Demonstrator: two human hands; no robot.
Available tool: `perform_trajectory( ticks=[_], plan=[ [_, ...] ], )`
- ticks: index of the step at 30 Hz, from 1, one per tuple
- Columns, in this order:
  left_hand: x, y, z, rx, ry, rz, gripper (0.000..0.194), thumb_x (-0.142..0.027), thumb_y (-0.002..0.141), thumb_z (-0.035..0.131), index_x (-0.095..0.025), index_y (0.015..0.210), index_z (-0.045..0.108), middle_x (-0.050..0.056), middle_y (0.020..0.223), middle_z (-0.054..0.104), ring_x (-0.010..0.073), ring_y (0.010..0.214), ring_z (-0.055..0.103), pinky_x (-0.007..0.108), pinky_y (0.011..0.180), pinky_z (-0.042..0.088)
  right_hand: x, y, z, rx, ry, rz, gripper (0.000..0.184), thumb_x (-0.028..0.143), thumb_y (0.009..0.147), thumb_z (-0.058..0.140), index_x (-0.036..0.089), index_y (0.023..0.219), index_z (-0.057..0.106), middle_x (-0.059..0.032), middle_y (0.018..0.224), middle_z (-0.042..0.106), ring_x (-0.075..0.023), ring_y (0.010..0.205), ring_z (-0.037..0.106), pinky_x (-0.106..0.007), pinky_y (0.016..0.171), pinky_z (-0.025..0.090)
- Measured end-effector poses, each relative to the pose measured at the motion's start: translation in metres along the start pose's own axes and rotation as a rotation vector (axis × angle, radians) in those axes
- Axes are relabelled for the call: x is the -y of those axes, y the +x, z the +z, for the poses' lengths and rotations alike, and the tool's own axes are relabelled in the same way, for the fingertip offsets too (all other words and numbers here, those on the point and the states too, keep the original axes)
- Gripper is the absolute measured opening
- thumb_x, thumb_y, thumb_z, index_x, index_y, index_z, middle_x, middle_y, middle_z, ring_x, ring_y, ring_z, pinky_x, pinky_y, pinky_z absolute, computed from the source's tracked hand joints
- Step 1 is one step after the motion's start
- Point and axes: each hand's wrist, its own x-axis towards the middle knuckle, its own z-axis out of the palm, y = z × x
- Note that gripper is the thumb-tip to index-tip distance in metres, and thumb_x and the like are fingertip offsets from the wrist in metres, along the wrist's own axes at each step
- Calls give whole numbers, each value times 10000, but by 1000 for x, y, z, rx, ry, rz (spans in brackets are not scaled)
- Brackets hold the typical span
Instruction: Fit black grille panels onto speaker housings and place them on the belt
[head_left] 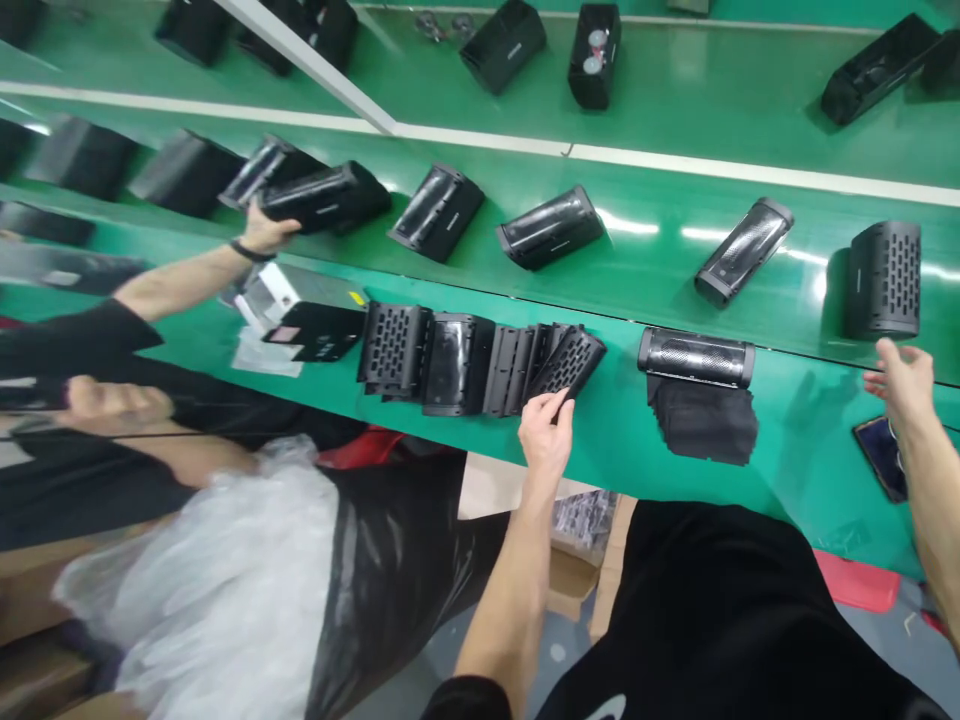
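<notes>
My left hand [546, 435] pinches the lower end of a black perforated grille panel [576, 362], which is tilted against a row of similar black panels [513, 368] on the green bench. My right hand [904, 380] is raised at the right with its fingers apart and nothing in them. Just beyond it, an upright black slotted speaker housing [885, 280] stands on the conveyor. Between my hands, a black shell with a shiny front [697, 358] lies at the top edge of a stack of thin black sheets [709, 425].
Several black housings, such as one tilted case [551, 228], lie along the green belt [645, 270]. At left, a co-worker's hand [266, 228] holds a black housing [330, 198]. A dark phone-like object [881, 458] lies near the right edge. Below, an open carton [574, 575] holds wrapped parts.
</notes>
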Motion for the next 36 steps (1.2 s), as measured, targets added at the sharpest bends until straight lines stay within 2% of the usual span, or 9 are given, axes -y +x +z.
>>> perform_trajectory(
  ticks=[4, 9, 16, 20, 23, 26, 28, 32, 36],
  plan=[
    [-9, -4, 2, -21, -90, -101, 413, -542, 859, 666, -198, 1012, 836, 124, 1048, 744, 303, 1080, 686, 462, 1048, 537, -25, -98, 21, 311, 129, 123, 657, 694, 637, 882, 220, 1031, 653, -30, 819, 688, -150, 573, 605, -299, 535, 526],
    [-20, 1, -21, 21, -428, -324, 590, -690, 682, 796, -160, 939, 806, 100, 947, 779, 270, 900, 699, 430, 875, 575, -18, -196, 67, 843, 163, 257, 563, 659, 692, 925, 203, 940, 705, -25, 780, 717, -138, 584, 621, -257, 521, 516],
    [-68, -66, -50, 440, -261, 237, 265, -523, 914, 749, -295, 955, 878, 73, 896, 774, 277, 901, 684, 467, 914, 561, 21, -230, 114, 1076, 428, 492, 639, 767, 839, 769, 222, 1156, 661, -104, 1038, 802, -251, 795, 783, -337, 539, 639],
    [-70, -108, -30, 489, -297, 327, 237, -536, 894, 781, -328, 971, 865, 102, 1001, 780, 325, 1040, 678, 570, 1064, 520, -2, -231, 113, 1008, 338, 384, 481, 450, 682, 970, 219, 961, 654, -41, 854, 793, -186, 661, 731, -242, 474, 565],
    [-54, -121, -9, 297, -475, -118, 510, -629, 820, 822, -296, 1203, 781, 135, 1334, 709, 360, 1287, 635, 581, 1104, 528, -37, -238, 105, 982, 405, 347, 508, 454, 657, 984, 224, 962, 649, -22, 853, 801, -174, 679, 733, -279, 618, 614],
    [-38, -127, 11, 522, -762, -598, 750, -648, 719, 882, -232, 1309, 680, 155, 1266, 737, 352, 1116, 738, 540, 907, 637, -67, -241, 100, 955, 424, 301, 553, 585, 686, 951, 230, 985, 649, -12, 831, 777, -188, 712, 730, -324, 725, 614],
    [-32, -131, 21, 654, -894, -748, 758, -600, 653, 937, -189, 1234, 678, 145, 1128, 783, 326, 941, 779, 492, 780, 662, -79, -233, 99, 820, 271, 222, 557, 678, 719, 885, 235, 957, 647, -16, 801, 745, -202, 706, 697, -330, 693, 576],
    [-21, -133, 28, 468, -1000, -814, 657, -473, 602, 988, -177, 1116, 707, 109, 1016, 822, 268, 815, 791, 397, 722, 661, -86, -196, 96, 293, -288, -27, 449, 646, 795, 786, 240, 903, 624, -51, 845, 729, -240, 794, 659, -338, 727, 500],
    [-7, -121, 23, 345, -1052, -841, 561, -412, 658, 962, -163, 1105, 733, 115, 1015, 841, 264, 829, 812, 388, 766, 670, -84, -174, 87, 315, -527, -98, 230, 474, 889, 662, 247, 853, 676, -57, 837, 748, -254, 794, 669, -350, 735, 455]
  ],
)
